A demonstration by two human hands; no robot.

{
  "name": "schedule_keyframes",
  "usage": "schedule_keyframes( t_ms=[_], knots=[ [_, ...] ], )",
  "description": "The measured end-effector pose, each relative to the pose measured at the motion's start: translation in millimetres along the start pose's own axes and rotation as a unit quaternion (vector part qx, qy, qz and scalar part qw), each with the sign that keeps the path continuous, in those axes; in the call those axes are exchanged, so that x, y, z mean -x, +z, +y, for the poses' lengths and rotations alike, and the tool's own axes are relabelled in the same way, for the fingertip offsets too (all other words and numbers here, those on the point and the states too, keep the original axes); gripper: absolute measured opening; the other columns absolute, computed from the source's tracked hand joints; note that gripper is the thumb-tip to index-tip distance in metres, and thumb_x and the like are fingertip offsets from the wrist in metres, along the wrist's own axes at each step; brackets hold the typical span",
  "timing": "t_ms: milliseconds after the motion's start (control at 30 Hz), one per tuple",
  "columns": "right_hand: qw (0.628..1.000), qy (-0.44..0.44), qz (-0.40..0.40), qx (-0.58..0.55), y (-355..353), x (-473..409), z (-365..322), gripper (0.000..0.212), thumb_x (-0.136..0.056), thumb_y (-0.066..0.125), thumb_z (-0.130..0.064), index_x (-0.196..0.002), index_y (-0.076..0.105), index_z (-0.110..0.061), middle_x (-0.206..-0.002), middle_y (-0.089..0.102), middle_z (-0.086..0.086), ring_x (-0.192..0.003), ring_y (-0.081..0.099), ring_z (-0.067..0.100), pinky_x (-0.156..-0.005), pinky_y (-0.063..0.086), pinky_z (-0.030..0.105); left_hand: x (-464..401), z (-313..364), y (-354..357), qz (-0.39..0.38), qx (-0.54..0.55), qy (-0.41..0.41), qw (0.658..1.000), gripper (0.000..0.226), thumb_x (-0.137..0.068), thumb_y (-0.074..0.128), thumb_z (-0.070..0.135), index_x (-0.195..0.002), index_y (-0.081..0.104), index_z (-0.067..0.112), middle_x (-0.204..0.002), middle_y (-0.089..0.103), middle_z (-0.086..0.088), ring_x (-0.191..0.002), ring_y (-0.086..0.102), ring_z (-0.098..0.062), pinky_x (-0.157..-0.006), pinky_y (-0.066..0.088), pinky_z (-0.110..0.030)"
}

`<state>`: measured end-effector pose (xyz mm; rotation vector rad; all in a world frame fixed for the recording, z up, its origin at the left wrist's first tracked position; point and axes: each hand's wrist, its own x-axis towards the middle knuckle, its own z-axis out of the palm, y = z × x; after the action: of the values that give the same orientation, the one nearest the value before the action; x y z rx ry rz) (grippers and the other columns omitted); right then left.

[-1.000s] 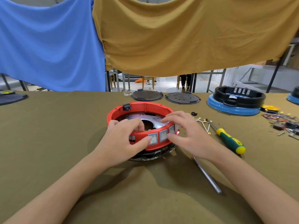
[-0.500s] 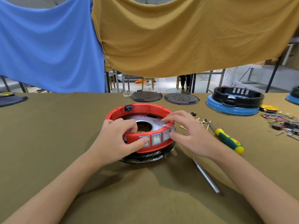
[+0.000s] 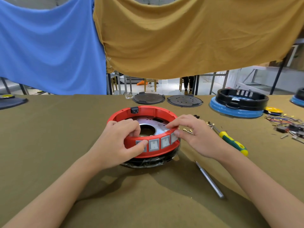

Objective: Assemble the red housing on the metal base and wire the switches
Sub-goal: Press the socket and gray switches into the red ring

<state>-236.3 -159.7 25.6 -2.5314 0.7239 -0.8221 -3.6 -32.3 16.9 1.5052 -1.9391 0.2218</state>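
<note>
A red ring-shaped housing (image 3: 148, 112) sits mid-table around a round metal base (image 3: 151, 121) with a central hole, on a black wrapped part. Several grey rocker switches (image 3: 154, 144) line its near wall. A black socket sits on its far rim. My left hand (image 3: 118, 143) grips the near-left wall, fingers inside and thumb on the leftmost switch. My right hand (image 3: 195, 137) pinches the near-right rim, fingers over the top and thumb beside the rightmost switch.
A green and yellow screwdriver (image 3: 230, 142) and small gold terminals (image 3: 187, 130) lie right of the housing, a metal rod (image 3: 209, 180) nearer me. Two dark discs (image 3: 184, 100), a black ring on a blue base (image 3: 238, 104) and loose wires (image 3: 286, 124) lie farther back and right.
The housing has turned between my hands, carrying the switches leftward to face me. My left thumb now covers the leftmost switch.
</note>
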Motion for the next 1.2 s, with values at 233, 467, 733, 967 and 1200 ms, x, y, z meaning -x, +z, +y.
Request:
schedule_keyframes(
  t_ms=[233, 467, 733, 967, 1200],
  knots=[
    [1.000, 0.005, 0.000, 0.003, 2, 0, -2, 0.021, -0.094, 0.062, -0.015, -0.106, 0.070, -0.030, -0.110, 0.058, -0.019, -0.110, 0.051, 0.000, -0.090, 0.042, 0.017, 1, 3, 2, -0.014, 0.009, 0.018, 1.000, 0.023, -0.088, 0.052, 0.054, -0.086, 0.048, 0.031, -0.082, 0.054, 0.016, -0.078, 0.053, -0.009, -0.072, 0.042, -0.026],
    [1.000, -0.006, 0.006, -0.002, 1, 1, -9, 0.016, -0.093, 0.065, -0.014, -0.104, 0.072, -0.023, -0.105, 0.061, -0.017, -0.107, 0.053, 0.001, -0.091, 0.045, 0.024, 0, 4, 2, 0.001, 0.028, 0.022, 0.999, 0.024, -0.087, 0.055, 0.050, -0.082, 0.045, 0.029, -0.080, 0.047, 0.017, -0.076, 0.050, -0.013, -0.068, 0.043, -0.033],
    [0.999, -0.040, 0.036, 0.000, 9, 4, -13, 0.009, -0.090, 0.070, -0.027, -0.098, 0.073, -0.025, -0.099, 0.057, -0.017, -0.101, 0.051, 0.001, -0.086, 0.042, 0.019, -1, 12, 9, 0.018, 0.003, 0.015, 1.000, 0.028, -0.087, 0.052, 0.053, -0.082, 0.051, 0.025, -0.084, 0.050, 0.014, -0.077, 0.052, -0.010, -0.070, 0.044, -0.034],
    [0.996, -0.065, 0.037, 0.049, 16, 5, -15, 0.008, -0.092, 0.062, -0.035, -0.098, 0.063, -0.030, -0.099, 0.051, -0.016, -0.100, 0.046, 0.001, -0.081, 0.040, 0.023, 0, 15, 9, 0.021, 0.010, -0.001, 1.000, 0.031, -0.086, 0.051, 0.053, -0.082, 0.052, 0.022, -0.083, 0.048, 0.013, -0.077, 0.051, -0.011, -0.072, 0.044, -0.036],
    [0.994, -0.069, 0.049, 0.070, 22, 5, -19, 0.017, -0.089, 0.063, -0.042, -0.100, 0.066, -0.029, -0.100, 0.052, -0.014, -0.098, 0.045, 0.002, -0.089, 0.047, 0.037, -2, 17, 11, 0.024, 0.014, -0.009, 1.000, 0.031, -0.087, 0.049, 0.052, -0.084, 0.054, 0.022, -0.083, 0.047, 0.013, -0.077, 0.050, -0.013, -0.074, 0.040, -0.033]
  ],
)
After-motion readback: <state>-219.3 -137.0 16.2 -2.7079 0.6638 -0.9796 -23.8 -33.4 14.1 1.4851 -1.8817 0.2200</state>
